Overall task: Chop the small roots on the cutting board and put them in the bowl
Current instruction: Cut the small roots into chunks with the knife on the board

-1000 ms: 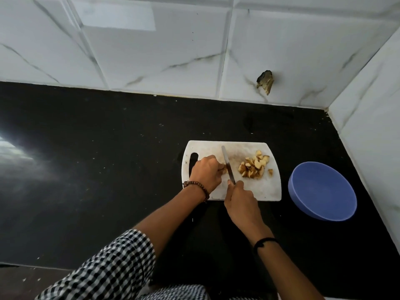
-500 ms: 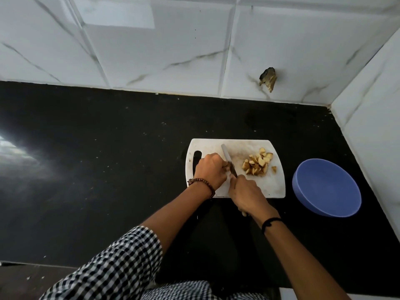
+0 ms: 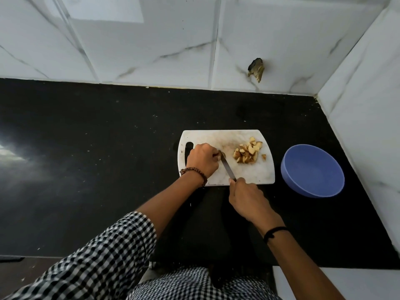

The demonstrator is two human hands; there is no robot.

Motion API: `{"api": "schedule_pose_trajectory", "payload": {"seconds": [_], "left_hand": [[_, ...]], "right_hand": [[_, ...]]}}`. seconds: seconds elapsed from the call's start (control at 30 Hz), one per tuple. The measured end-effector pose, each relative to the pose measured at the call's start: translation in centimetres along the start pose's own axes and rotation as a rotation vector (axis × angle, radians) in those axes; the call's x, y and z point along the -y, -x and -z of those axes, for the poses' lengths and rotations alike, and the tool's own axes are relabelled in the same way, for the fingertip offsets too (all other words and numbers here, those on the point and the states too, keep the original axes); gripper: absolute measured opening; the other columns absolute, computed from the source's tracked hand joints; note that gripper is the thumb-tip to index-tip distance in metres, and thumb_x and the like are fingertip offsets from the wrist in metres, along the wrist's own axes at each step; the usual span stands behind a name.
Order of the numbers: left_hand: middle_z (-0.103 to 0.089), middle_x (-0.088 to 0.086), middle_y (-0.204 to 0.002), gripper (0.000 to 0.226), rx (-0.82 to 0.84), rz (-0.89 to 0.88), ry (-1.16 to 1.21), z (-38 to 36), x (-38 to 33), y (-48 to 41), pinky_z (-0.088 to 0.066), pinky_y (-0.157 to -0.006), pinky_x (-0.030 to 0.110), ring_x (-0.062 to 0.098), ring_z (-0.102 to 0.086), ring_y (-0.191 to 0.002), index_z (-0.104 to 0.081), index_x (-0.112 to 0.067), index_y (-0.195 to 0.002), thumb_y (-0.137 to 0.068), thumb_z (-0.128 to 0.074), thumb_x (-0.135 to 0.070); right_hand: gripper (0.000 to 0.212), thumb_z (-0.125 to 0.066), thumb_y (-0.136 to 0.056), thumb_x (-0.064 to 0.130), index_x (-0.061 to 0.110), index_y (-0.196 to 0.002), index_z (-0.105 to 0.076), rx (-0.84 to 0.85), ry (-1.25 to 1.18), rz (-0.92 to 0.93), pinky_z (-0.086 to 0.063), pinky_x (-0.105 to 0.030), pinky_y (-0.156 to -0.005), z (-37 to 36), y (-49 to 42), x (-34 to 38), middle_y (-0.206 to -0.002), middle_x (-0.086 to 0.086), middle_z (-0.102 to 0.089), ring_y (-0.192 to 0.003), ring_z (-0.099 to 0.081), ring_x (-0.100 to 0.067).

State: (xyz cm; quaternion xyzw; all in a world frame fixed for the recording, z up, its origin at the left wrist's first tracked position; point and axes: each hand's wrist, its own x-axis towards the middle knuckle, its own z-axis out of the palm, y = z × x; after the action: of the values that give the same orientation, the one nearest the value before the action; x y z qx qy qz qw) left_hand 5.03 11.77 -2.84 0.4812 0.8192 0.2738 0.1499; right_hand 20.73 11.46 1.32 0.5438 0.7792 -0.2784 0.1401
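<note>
A white cutting board (image 3: 255,174) lies on the black counter. On its right part sits a pile of chopped root pieces (image 3: 247,153), brown-skinned and pale inside. My left hand (image 3: 202,159) pinches a small root (image 3: 223,155) on the board's left part; the root is mostly hidden by my fingers. My right hand (image 3: 249,198) grips the handle of a knife (image 3: 227,167) at the board's near edge. The blade slants up-left with its tip at the held root. An empty blue bowl (image 3: 312,171) stands right of the board.
The black counter (image 3: 108,148) stretches far to the left. White marble-look tiled walls (image 3: 151,40) close the back and the right side, close behind the bowl. A broken hole (image 3: 256,69) shows in the back wall. The counter's near edge runs below my arms.
My right hand has drawn back toward the board's near edge, pulling the knife with it. The blade now slants with its tip at the root. My left hand stayed in place.
</note>
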Motion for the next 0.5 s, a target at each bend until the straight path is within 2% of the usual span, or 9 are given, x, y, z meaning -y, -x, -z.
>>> {"api": "schedule_pose_trajectory", "payload": {"seconds": [0.1,0.2,0.37,0.5], "left_hand": [[-0.068,0.003,-0.097,0.02,-0.011,-0.023,-0.017,0.1,-0.2,0.2,-0.057,-0.074,0.037,0.019,-0.065,-0.084,-0.071,-0.015,-0.106,-0.088,-0.062,-0.017],[-0.059,0.002,-0.103,0.029,0.002,-0.074,-0.082,0.0,-0.4,0.6,-0.055,-0.069,0.033,0.019,-0.061,-0.085,-0.066,-0.023,-0.118,-0.09,-0.06,-0.018],[-0.055,0.003,-0.106,0.028,0.033,-0.106,-0.127,0.0,-0.3,0.6,-0.054,-0.069,0.034,0.02,-0.059,-0.087,-0.063,-0.021,-0.119,-0.093,-0.055,-0.019],[-0.055,0.001,-0.103,0.024,0.051,-0.101,-0.122,0.4,-0.7,0.5,-0.054,-0.071,0.036,0.019,-0.059,-0.087,-0.065,-0.017,-0.109,-0.092,-0.058,-0.032]], "right_hand": [[0.041,-0.024,-0.106,0.045,0.014,-0.118,-0.048,0.004,0.014,0.002,-0.045,-0.036,-0.073,-0.2,0.8,-0.7,-0.107,-0.007,-0.055,-0.092,-0.057,-0.021],[0.037,-0.026,-0.106,0.044,0.016,-0.115,-0.048,0.013,0.033,-0.007,-0.046,-0.035,-0.072,-0.2,1.7,-1.5,-0.107,-0.007,-0.056,-0.089,-0.058,-0.019],[0.04,-0.025,-0.105,0.048,0.02,-0.095,-0.052,-0.035,-0.061,0.019,-0.049,-0.033,-0.064,-0.8,2.6,-3.1,-0.089,-0.002,-0.061,-0.074,-0.06,-0.015],[0.045,-0.026,-0.105,0.05,0.019,-0.091,-0.055,-0.076,-0.191,0.035,-0.041,-0.029,-0.057,0.0,2.7,-3.4,-0.08,-0.002,-0.06,-0.065,-0.056,-0.012]]}}
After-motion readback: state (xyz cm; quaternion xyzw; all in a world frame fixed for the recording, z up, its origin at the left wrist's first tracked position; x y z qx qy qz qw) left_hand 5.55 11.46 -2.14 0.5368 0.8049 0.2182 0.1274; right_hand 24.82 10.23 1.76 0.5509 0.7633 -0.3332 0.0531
